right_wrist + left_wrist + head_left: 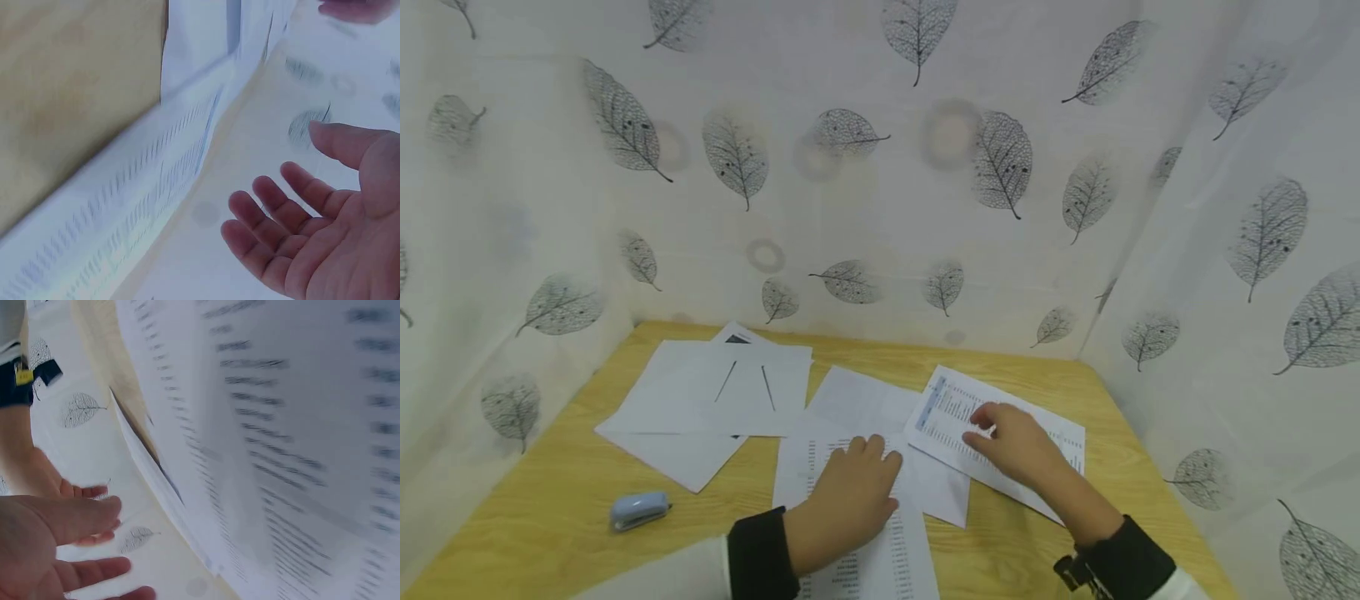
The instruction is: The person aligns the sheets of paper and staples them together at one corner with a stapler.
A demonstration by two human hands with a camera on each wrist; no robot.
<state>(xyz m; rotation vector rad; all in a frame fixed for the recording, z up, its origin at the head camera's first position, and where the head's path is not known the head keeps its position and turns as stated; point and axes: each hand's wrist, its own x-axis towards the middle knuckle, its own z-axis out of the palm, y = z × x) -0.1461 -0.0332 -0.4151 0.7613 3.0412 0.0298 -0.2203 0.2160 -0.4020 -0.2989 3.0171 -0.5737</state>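
My left hand (848, 502) is over a white sheet printed with columns of text (906, 562), which lies at the front middle of the table. In the left wrist view its thumb and fingers (94, 570) are apart, with nothing between them. My right hand (1017, 446) is over a printed sheet with a blue header strip (1045, 414), on the right. Its fingers are spread and loosely bent in the right wrist view, the palm (350, 244) bare. A plain white sheet (943, 492) lies partly covered between the two printed ones.
To the left, overlapping white sheets (681, 387) bear two slanting dark lines on top. A small light-blue stapler (638, 509) sits on the wooden table (542, 533) near the left front. Leaf-patterned curtains (865, 217) enclose the back and sides.
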